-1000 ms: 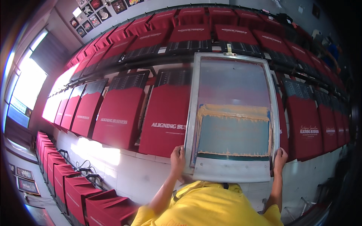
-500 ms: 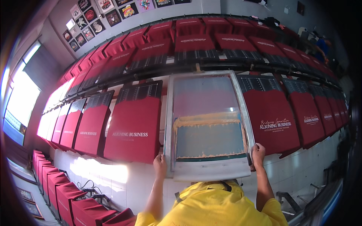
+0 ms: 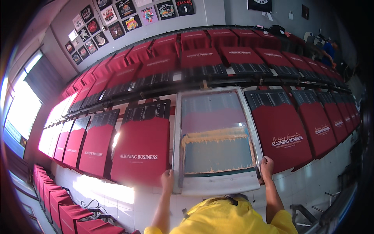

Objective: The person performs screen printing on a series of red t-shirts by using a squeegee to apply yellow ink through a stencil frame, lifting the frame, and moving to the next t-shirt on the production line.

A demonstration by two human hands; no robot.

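A silk-screen printing frame (image 3: pixel 216 156) lies in front of me over the near row of boards, with pale metal sides and an orange-brown band of residue round its blue-grey mesh. My left hand (image 3: pixel 167 180) is closed at its near left corner. On the near right side, my right hand (image 3: pixel 267 167) grips the frame edge with curled fingers. What lies under the screen is hard to make out. Left of it, a red shirt (image 3: pixel 141 136) with white lettering is stretched on a black board; another printed red shirt (image 3: pixel 281 132) lies on the right.
Long rows of boards with red shirts (image 3: pixel 200 57) run behind a dark rail (image 3: pixel 156 93). More draped red shirts (image 3: pixel 62 202) stand at lower left. A person in blue (image 3: pixel 329 50) is at the far right. Framed prints (image 3: pixel 116 31) hang on the back wall.
My view has tilted up, so the screen, shirts and hands sit lower in the picture and more back wall shows. Both hands keep their places on the screen frame.
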